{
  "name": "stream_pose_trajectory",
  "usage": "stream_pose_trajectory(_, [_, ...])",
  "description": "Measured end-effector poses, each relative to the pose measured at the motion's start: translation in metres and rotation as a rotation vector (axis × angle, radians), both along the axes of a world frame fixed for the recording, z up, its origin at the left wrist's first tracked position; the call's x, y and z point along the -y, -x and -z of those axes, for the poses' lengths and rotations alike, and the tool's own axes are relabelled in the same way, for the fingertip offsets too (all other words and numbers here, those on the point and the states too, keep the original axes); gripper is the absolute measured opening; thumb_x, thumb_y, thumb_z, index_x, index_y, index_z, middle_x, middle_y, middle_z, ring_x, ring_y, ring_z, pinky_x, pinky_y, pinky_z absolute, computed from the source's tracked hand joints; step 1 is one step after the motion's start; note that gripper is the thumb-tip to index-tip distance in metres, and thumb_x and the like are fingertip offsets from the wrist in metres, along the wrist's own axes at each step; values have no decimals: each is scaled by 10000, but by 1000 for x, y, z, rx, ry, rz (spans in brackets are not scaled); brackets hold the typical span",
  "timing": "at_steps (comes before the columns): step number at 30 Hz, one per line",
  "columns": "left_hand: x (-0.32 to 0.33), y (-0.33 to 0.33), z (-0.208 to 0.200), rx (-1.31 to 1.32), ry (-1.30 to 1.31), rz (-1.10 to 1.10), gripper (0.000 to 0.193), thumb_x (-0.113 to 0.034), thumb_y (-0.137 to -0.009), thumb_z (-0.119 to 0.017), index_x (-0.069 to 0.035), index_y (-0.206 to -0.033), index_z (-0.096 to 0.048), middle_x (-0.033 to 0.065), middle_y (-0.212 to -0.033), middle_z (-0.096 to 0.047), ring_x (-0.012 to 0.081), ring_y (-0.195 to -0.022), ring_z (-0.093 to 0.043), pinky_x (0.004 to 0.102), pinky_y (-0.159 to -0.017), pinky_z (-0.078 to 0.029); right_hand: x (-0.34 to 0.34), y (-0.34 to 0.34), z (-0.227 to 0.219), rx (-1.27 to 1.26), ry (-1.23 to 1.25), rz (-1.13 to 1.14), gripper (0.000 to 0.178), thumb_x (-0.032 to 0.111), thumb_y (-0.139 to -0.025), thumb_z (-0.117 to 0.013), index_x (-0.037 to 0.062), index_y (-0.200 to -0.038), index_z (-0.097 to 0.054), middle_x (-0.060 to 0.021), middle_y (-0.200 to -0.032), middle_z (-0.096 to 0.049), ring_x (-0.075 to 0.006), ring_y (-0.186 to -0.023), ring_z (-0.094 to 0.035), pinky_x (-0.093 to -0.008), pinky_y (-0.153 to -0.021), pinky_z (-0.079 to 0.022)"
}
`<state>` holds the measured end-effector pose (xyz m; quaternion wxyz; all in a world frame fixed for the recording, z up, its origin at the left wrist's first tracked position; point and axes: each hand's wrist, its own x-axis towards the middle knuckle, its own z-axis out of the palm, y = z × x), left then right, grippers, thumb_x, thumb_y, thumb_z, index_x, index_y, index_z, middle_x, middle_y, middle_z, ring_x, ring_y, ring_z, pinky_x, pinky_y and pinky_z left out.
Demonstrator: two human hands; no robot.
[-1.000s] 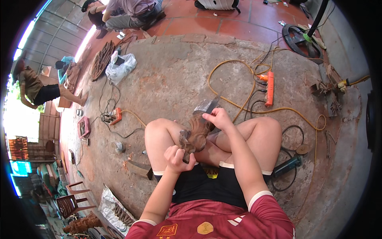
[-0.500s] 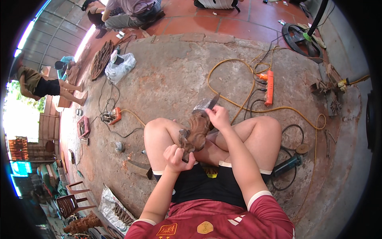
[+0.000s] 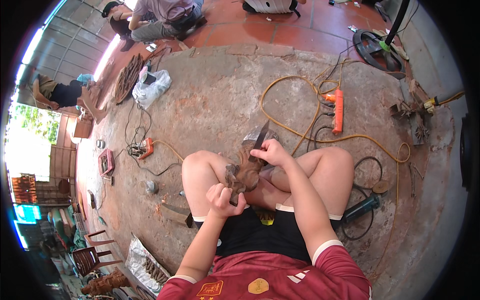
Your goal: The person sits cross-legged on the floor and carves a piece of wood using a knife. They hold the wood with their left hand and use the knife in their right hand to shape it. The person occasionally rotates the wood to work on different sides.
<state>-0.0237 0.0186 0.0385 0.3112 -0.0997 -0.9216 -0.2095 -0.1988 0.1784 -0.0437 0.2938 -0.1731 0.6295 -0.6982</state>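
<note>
A brown wood carving [image 3: 247, 175] with curled, grooved relief lies slanted between my bent legs. My left hand [image 3: 220, 200] is closed round its near end, and the fingers cover that part. My right hand [image 3: 273, 152] pinches a dark, flat, pointed strip [image 3: 260, 137], like a blade, against the upper part of the carving. The strip's tip points up and away from me. A greyish block-like end [image 3: 254, 133] shows behind the strip, partly hidden by it.
An orange power strip [image 3: 338, 111] with a looping yellow cord lies ahead right. Beside my right knee is a dark green power tool [image 3: 362, 207]. A wooden block [image 3: 176, 214] and a glass jar [image 3: 150, 187] stand to the left. Other people sit at the far left.
My right hand and the dark strip have moved slightly left and nearer me along the carving. My left hand stays in place. A person at the far left has bent over.
</note>
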Motion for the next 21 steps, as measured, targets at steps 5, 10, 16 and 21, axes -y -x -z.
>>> stream_pose_trajectory(5, [0,2,0,0,-10,2,246,-152,-609,-725,-54,-671,-509,78,-573,-427,255,-469,-449,353,-446,-353,2,7,13,-152,-343,376,266,242,-860,-758,-11,-794,-713,13,-692,-654,-69,-634,-544,-283,-567,-450])
stream_pose_trajectory(10, [-2,2,0,-1,-7,10,243,-148,-607,-724,-54,-664,-507,79,-571,-426,255,-465,-444,353,-445,-351,-1,4,13,3,-123,53,288,255,-847,-763,-17,-775,-700,-20,-654,-647,-93,-607,-561,-294,-560,-459])
stream_pose_trajectory(16, [0,-2,-1,6,0,-3,242,-146,-607,-724,-53,-666,-509,78,-571,-427,251,-466,-444,350,-445,-353,0,10,12,-170,-473,200,318,280,-788,-778,-25,-839,-701,-155,-707,-690,-210,-630,-662,-366,-616,-513])
stream_pose_trajectory(21, [-1,0,0,3,-8,10,239,-149,-609,-723,-54,-670,-513,78,-574,-432,250,-471,-452,349,-448,-358,-5,14,41,-49,-142,245,258,217,-823,-771,-32,-843,-706,-100,-735,-705,-120,-649,-615,-307,-607,-490])
